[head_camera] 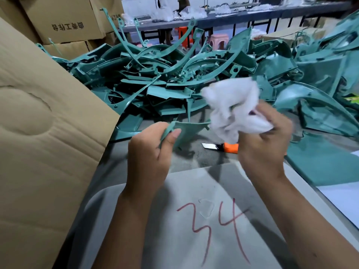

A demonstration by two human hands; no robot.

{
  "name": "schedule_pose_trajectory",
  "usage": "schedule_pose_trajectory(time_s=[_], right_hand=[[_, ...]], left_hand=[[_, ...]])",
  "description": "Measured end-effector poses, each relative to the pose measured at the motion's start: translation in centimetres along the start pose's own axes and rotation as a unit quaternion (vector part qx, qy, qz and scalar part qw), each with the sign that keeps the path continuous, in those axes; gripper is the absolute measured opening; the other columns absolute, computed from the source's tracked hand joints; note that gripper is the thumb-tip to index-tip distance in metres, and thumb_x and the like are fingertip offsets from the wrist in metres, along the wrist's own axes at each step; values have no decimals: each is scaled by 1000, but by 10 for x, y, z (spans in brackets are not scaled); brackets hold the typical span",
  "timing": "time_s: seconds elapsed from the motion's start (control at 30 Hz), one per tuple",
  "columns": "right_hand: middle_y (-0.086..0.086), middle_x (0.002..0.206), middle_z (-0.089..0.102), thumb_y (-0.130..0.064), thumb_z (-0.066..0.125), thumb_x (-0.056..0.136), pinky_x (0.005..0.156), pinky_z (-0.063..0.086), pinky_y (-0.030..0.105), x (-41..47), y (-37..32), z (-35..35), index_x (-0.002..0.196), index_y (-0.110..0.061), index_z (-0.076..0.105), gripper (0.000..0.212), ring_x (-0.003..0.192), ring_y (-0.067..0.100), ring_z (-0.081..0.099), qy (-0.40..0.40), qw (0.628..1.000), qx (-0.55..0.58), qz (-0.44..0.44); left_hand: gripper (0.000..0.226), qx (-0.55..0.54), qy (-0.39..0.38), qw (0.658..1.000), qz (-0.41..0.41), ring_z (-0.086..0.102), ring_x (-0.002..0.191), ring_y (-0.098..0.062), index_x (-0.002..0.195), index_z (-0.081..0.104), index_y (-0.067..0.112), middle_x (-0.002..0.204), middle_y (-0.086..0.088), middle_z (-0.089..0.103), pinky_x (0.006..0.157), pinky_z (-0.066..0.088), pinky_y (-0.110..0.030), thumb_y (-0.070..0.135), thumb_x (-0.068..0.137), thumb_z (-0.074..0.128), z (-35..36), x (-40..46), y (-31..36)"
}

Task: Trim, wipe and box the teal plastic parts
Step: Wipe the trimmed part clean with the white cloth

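Note:
My left hand (150,152) grips one end of a flat teal plastic part (191,131), thumb on top, holding it above the table. My right hand (266,138) holds a crumpled white cloth (233,105) bunched in its fingers, just right of the part and touching its far end. Behind both hands lies a big heap of teal plastic parts (165,74), curved strips and panels tangled together. A utility knife (223,146) with an orange handle and bare blade lies on the table under the cloth.
A large cardboard box flap (42,133) stands along the left. A grey sheet marked "34" in red (204,220) covers the near table. More teal panels (320,164) lie at the right. Stacked cartons (64,22) and a long bench stand at the back.

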State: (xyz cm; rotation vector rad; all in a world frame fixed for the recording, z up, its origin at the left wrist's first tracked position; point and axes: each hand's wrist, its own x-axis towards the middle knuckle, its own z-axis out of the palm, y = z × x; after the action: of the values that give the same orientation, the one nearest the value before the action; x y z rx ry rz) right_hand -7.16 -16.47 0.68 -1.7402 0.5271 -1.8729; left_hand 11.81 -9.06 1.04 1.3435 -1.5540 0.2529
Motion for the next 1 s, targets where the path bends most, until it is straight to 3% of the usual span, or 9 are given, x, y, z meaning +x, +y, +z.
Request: schedule_pose_trajectory(time_s=[0.13,0.23,0.3,0.4,0.57,0.67,0.73,0.9,1.0], right_hand=[[-5,106,67,22,50,83,83,46,20,0,-5,3,112,3,67,38,95,9,60,2,994,-107,-34],[14,134,63,3,53,99,111,42,42,-3,-5,11,131,7,64,34,129,29,56,-160,962,-180,-131],[11,121,65,-13,53,103,100,45,42,-2,-2,16,120,6,67,30,114,26,57,-201,952,-187,-139],[12,87,58,-27,48,109,72,42,39,2,2,13,86,2,62,40,81,26,48,-156,953,-212,-153],[15,81,62,-28,54,107,75,49,44,8,8,-4,78,4,63,44,81,35,59,-117,949,-237,-170],[14,83,66,-26,55,108,80,47,20,15,11,-16,83,8,69,44,81,25,60,-31,952,-256,-163],[-2,80,54,-26,57,108,73,36,9,21,16,-33,79,5,66,43,74,13,47,11,949,-276,-150],[-5,59,31,-37,55,108,61,18,35,27,34,-57,69,-18,41,45,58,20,29,81,921,-380,35],[-6,65,38,-57,46,107,58,28,41,26,26,-45,72,-27,43,45,64,14,35,188,959,-172,119]], left_hand=[[44,-48,25,998,-24,28,54,-4,70,27,29,59,13,26,55,19,-20,17,102,55,5,1,9],[37,-33,50,998,-3,33,53,-1,72,29,35,57,15,31,53,19,-17,26,101,51,3,0,20],[34,-8,85,996,13,32,51,-4,72,32,30,56,13,30,52,19,-17,27,100,51,-5,1,22],[33,9,133,988,73,26,53,-10,73,35,24,60,12,26,53,21,-17,20,99,54,-14,2,24],[36,-26,177,983,30,33,52,6,71,31,24,58,19,24,53,21,-10,18,99,53,-14,0,15],[37,-111,205,972,-41,27,56,2,69,32,21,58,18,28,53,20,-20,23,101,51,-22,1,-2],[36,-158,197,963,-90,26,60,-1,67,36,20,61,17,30,54,21,-27,26,100,49,-30,3,-15],[36,-212,190,937,-203,32,65,-10,68,34,17,68,2,37,57,25,-32,35,96,48,-34,7,-23],[38,-159,184,941,-237,27,57,-6,66,29,21,59,12,33,52,22,-37,31,99,46,-34,7,-28]])
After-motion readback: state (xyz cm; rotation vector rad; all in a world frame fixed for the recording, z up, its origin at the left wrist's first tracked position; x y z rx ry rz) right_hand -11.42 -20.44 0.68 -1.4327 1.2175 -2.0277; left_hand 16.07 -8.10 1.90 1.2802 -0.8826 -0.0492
